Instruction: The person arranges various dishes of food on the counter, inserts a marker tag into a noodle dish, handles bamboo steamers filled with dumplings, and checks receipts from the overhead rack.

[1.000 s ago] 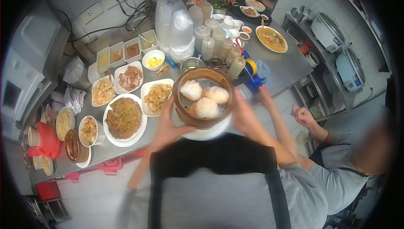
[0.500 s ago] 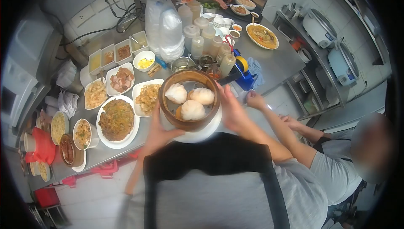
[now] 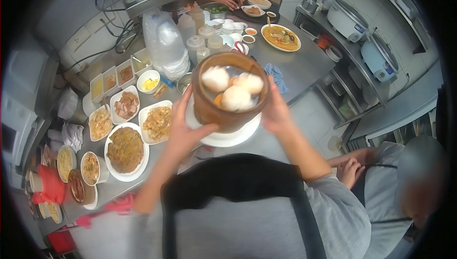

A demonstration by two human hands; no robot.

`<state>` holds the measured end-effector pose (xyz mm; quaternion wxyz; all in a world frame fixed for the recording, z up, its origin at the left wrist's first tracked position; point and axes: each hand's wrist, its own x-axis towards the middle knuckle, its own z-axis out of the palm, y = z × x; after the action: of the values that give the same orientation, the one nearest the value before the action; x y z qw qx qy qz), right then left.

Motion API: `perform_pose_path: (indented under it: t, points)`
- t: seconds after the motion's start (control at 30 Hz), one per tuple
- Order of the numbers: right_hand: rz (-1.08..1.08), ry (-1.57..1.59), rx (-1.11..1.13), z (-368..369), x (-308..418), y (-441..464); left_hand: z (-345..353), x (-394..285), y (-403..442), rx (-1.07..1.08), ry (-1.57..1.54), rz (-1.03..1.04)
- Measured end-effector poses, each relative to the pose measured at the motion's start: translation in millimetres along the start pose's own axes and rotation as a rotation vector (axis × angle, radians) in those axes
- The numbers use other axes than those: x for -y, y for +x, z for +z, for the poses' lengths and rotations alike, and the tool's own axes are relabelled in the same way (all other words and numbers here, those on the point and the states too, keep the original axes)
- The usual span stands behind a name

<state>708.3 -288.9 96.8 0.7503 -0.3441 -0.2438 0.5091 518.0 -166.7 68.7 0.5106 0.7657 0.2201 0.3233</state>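
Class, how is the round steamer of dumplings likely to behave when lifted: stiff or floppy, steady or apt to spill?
The steamer is probably stiff, since its wall looks thick and evenly round. The dumplings look soft, so they may dent if pressed; with no lid over them, a sharp tilt could make them slide.

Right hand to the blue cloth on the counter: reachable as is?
Probably not without letting go: the right hand looks occupied at the side of the bamboo steamer, opposite the left hand. Otherwise the way seems free; the blue cloth lies just beyond, nothing visible between.
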Motion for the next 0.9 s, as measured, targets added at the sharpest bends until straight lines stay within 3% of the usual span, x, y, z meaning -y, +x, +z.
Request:
perform_pose_path:
  t: [0.2,0.27,0.33,0.4,0.7,0.9]
  points:
    - [-0.246,-0.149,-0.208,-74.0,59.9,-8.2,80.1,-20.0,61.7,0.138,0.014,0.114]
    - [-0.189,-0.118,-0.144,-108.4,82.5,-16.8,117.4,-22.0,76.2,0.203,0.039,0.016]
    - [-0.214,-0.118,-0.241,-152.1,100.3,-21.0,159.3,-16.4,92.2,0.256,-0.099,0.063]
    - [-0.258,-0.149,-0.313,-199.1,114.6,-22.7,201.5,-9.6,110.0,0.334,-0.103,-0.049]
    - [-0.044,-0.258,-0.368,-406.2,163.7,28.7,389.3,83.8,197.0,0.334,-0.062,-0.181]
    - [0.013,-0.275,-0.265,-489.1,160.7,94.0,434.2,127.3,241.2,0.28,-0.016,-0.296]
